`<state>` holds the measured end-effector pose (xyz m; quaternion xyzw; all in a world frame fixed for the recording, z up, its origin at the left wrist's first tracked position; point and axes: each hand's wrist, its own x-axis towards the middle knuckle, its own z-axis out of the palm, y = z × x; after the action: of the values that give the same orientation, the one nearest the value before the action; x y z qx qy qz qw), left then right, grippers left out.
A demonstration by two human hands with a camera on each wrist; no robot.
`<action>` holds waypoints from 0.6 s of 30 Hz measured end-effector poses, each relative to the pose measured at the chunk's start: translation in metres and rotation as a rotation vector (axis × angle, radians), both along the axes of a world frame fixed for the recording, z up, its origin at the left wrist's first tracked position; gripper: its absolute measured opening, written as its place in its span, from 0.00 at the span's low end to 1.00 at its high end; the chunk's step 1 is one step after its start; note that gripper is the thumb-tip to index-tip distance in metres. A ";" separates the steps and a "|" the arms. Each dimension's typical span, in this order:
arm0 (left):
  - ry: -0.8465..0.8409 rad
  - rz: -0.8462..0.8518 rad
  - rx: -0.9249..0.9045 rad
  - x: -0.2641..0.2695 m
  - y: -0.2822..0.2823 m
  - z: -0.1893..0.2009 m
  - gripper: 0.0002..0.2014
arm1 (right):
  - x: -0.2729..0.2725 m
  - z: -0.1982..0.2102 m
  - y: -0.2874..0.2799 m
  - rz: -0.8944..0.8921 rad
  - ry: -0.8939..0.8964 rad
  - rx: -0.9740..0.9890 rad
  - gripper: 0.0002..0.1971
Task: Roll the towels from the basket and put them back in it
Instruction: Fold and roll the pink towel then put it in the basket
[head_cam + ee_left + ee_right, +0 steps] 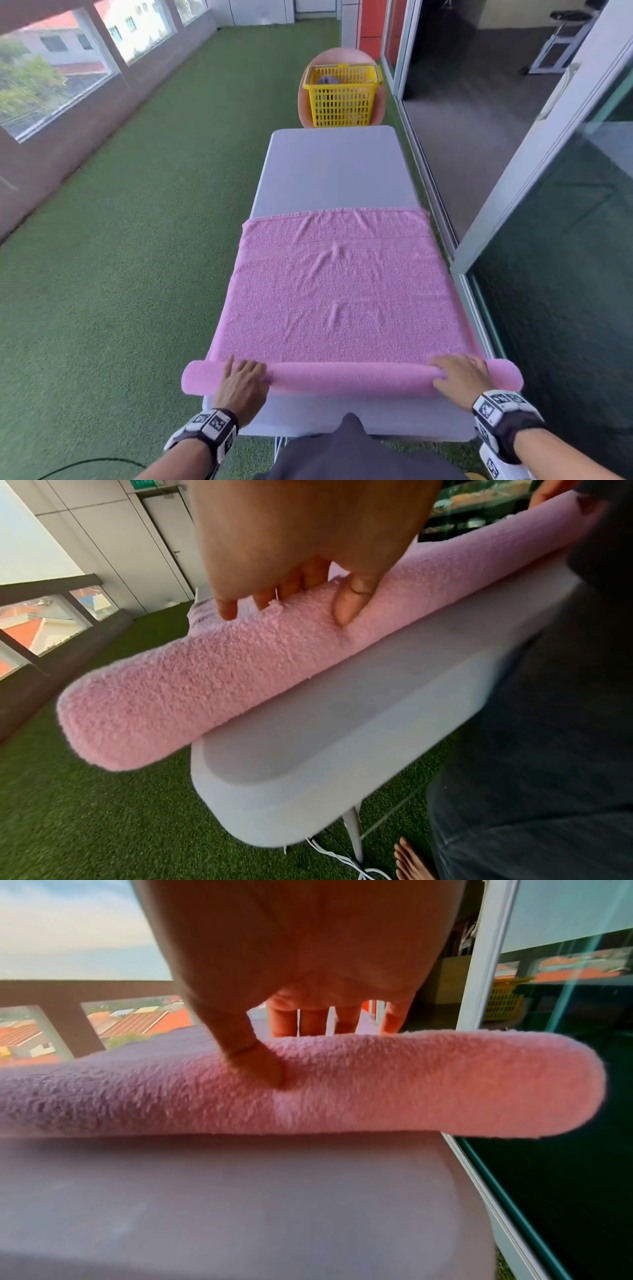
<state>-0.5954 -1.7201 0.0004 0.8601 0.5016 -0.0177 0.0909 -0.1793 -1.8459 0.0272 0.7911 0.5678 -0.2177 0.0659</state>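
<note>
Pink towel (337, 294) spread over the near half of the white tabletop (334, 168), its near end rolled into a tube along the near edge, both ends overhanging the side edges. Left hand (244, 383) and right hand (460, 375) rest on the roll, fingers over the top, thumbs pressed into its near face. Yellow basket (343, 94) stands beyond the far edge.

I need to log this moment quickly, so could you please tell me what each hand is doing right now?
Left hand: grips the rolled end of the pink towel, thumb behind, fingers over.
Right hand: same grip on the roll.
</note>
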 end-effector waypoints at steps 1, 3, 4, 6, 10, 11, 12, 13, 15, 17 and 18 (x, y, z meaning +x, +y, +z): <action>0.023 0.018 0.005 0.002 0.005 -0.001 0.24 | 0.002 0.000 0.005 -0.038 0.010 0.055 0.20; 0.040 0.041 -0.012 0.002 0.013 -0.004 0.29 | 0.004 -0.004 0.006 -0.090 0.044 0.130 0.21; 0.069 0.044 -0.044 0.002 0.012 -0.003 0.29 | 0.003 -0.007 0.002 -0.089 0.068 0.112 0.23; 0.080 0.003 -0.092 -0.003 0.005 -0.006 0.30 | -0.002 -0.013 -0.012 -0.028 0.048 0.034 0.29; 0.065 -0.005 -0.177 -0.011 -0.008 -0.009 0.27 | -0.005 -0.016 -0.024 0.007 -0.042 -0.007 0.24; 0.030 -0.016 -0.123 -0.011 -0.006 -0.008 0.19 | -0.003 -0.013 -0.020 0.019 -0.053 -0.014 0.21; -0.001 -0.017 -0.065 -0.010 -0.002 -0.004 0.11 | 0.001 -0.010 -0.014 0.024 -0.061 -0.035 0.20; -0.021 0.005 -0.034 -0.009 0.004 -0.002 0.12 | 0.004 -0.007 -0.007 0.022 -0.063 -0.042 0.21; -0.050 0.045 -0.054 -0.003 0.017 -0.002 0.24 | 0.010 -0.006 0.005 -0.014 -0.056 -0.028 0.26; -0.055 0.081 -0.060 -0.001 0.022 -0.005 0.27 | 0.011 -0.007 0.009 -0.033 -0.020 -0.031 0.29; -0.023 0.070 -0.093 -0.003 0.021 -0.007 0.30 | 0.010 -0.008 0.005 -0.016 -0.007 -0.058 0.33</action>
<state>-0.5982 -1.6994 -0.0066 0.8372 0.5288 -0.0278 0.1371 -0.1694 -1.8406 0.0191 0.7940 0.5548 -0.2320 0.0889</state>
